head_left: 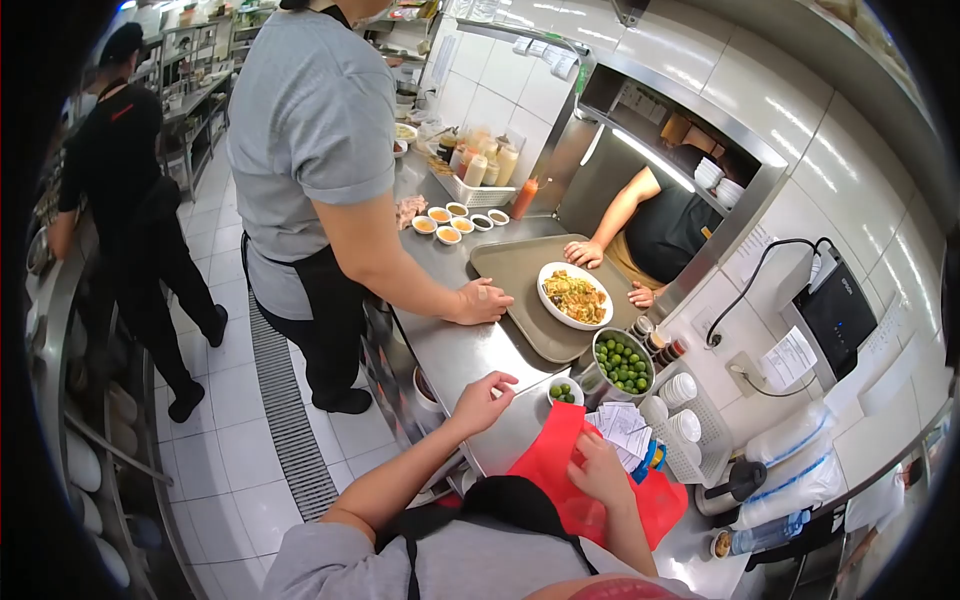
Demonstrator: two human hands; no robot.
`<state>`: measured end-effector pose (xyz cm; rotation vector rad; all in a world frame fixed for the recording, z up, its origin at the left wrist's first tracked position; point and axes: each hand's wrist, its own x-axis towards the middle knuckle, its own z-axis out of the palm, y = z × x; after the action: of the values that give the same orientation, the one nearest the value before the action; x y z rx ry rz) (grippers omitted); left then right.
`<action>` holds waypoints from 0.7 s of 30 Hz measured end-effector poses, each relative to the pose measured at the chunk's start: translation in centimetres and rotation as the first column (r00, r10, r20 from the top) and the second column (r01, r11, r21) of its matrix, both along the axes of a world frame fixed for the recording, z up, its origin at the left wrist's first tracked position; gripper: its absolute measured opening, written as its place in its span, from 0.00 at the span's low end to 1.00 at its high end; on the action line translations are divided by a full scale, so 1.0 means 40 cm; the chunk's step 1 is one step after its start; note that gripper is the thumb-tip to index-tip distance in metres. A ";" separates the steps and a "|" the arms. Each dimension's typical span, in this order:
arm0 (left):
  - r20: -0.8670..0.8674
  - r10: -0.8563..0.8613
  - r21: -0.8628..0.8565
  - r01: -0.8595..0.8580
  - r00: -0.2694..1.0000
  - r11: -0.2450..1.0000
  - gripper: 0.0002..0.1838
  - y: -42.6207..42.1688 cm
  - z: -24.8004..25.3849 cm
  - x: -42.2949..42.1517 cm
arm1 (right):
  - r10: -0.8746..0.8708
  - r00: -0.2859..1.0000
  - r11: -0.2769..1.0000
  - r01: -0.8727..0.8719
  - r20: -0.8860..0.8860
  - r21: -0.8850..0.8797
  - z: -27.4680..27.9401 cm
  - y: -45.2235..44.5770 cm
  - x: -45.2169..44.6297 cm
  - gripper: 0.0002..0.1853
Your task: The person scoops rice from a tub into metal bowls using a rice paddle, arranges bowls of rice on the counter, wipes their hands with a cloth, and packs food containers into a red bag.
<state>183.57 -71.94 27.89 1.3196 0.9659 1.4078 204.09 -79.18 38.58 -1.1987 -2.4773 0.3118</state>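
My left hand [483,402] is raised over the steel counter's front edge, fingers loosely curled, touching nothing I can make out. My right hand [600,468] rests on a red bag [572,510], its fingers bent at the bag's upper part; whether they grip it is unclear. White paper slips [622,428] and a blue object [650,461] lie beside that hand. Beyond stand a small bowl of green citrus [565,391] and a steel container of green citrus [622,363]. On a brown tray [515,270] sits a white oval dish of food [575,297].
A co-worker in grey [310,130] leans a hand on the counter [430,335]. Another person's hands [585,253] reach through the pass window. Sauce cups [448,235], squeeze bottles [490,165], stacked white cups [680,390] and a clear bottle [770,533] stand around.
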 end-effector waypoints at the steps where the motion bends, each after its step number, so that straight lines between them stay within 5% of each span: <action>1: -0.152 0.067 0.004 -0.067 0.986 0.998 0.11 -0.001 -0.034 0.008 | 0.007 0.999 0.999 -0.006 -0.035 0.034 -0.001 0.001 -0.007 0.16; 2: -0.302 0.131 0.019 -0.131 0.944 0.991 0.12 -0.004 -0.063 0.017 | 0.000 0.999 1.000 0.001 -0.035 0.031 -0.003 0.001 -0.013 0.16; 9: -0.481 0.049 0.117 0.009 0.875 0.993 0.16 -0.015 -0.135 0.080 | -0.051 0.995 0.997 0.056 -0.087 0.053 -0.022 0.018 -0.005 0.16; 14: -0.443 -0.046 0.024 0.063 0.895 0.998 0.16 -0.015 -0.131 0.071 | -0.099 0.984 0.994 0.104 -0.146 0.027 -0.021 0.022 0.000 0.14; 16: 0.195 -0.308 -0.204 0.346 0.931 0.916 0.20 -0.015 -0.126 0.082 | -0.082 0.977 0.996 0.089 -0.197 0.027 -0.027 0.033 -0.001 0.14; 17: 0.190 -0.315 -0.201 0.350 0.930 0.915 0.20 -0.023 -0.092 0.086 | -0.087 0.976 0.995 0.096 -0.201 0.032 -0.027 0.042 -0.002 0.14; 19: 0.549 -0.440 0.050 0.498 0.711 0.866 0.25 -0.060 0.006 0.101 | -0.033 0.974 0.991 0.061 -0.225 0.119 -0.036 0.045 0.003 0.15; 21: 0.562 -0.497 0.116 0.533 0.661 0.838 0.29 -0.068 0.060 0.108 | -0.049 0.971 0.986 0.084 -0.233 0.142 -0.025 0.043 -0.001 0.14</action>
<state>187.87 -74.67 30.28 0.9178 0.1817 1.1908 204.05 -77.47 37.58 -1.1142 -2.2156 0.2248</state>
